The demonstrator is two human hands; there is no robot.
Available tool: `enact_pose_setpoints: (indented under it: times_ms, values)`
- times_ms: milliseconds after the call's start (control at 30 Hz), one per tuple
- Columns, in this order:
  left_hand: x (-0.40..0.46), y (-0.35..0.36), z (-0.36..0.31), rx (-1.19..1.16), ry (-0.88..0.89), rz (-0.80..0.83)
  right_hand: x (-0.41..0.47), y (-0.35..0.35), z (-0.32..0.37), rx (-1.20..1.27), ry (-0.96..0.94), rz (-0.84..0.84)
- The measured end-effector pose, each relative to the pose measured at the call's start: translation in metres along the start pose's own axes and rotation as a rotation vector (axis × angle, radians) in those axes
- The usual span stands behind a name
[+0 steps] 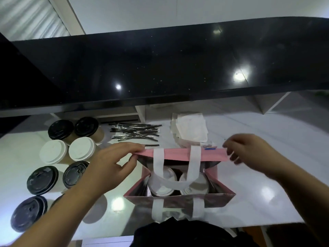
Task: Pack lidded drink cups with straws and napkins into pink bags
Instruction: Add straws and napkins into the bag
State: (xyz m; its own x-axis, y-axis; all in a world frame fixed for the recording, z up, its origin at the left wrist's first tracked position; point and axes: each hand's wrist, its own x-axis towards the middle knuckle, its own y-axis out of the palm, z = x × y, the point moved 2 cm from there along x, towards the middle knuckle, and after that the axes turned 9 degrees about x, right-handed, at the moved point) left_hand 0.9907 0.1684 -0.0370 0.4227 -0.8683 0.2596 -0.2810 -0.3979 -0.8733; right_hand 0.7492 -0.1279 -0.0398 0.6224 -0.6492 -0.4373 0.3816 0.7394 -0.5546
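A pink bag (179, 155) with white handles stands open in front of me on the white counter. Two white-lidded cups (162, 182) sit inside it, partly hidden by the far handle lying across them. My left hand (114, 163) pinches the left end of the bag's far rim. My right hand (247, 148) pinches the right end of the same rim. Wrapped black straws (135, 133) lie in a loose pile behind the bag. A stack of white napkins (191, 128) lies to their right.
Several lidded cups stand at the left, some with black lids (60, 129) and two with white lids (81, 148). A raised black glossy counter (160, 68) overhangs the back. The white counter's (267, 184) front edge runs close below the bag.
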Motion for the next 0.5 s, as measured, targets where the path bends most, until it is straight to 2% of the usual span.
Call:
enact_pose_setpoints:
  times_ms: [133, 333, 500]
  values:
    - [0.006, 0.006, 0.001, -0.15, -0.145, -0.022, 0.083, 0.015, 0.013, -0.232, -0.076, -0.002]
    - [0.012, 0.013, 0.001, -0.252, -0.255, -0.049, 0.159, 0.064, 0.044, -0.472, -0.318, 0.207]
    - [0.02, 0.016, 0.001, -0.292, -0.298, -0.062, 0.198, 0.089, 0.052, -0.745, -0.485, 0.308]
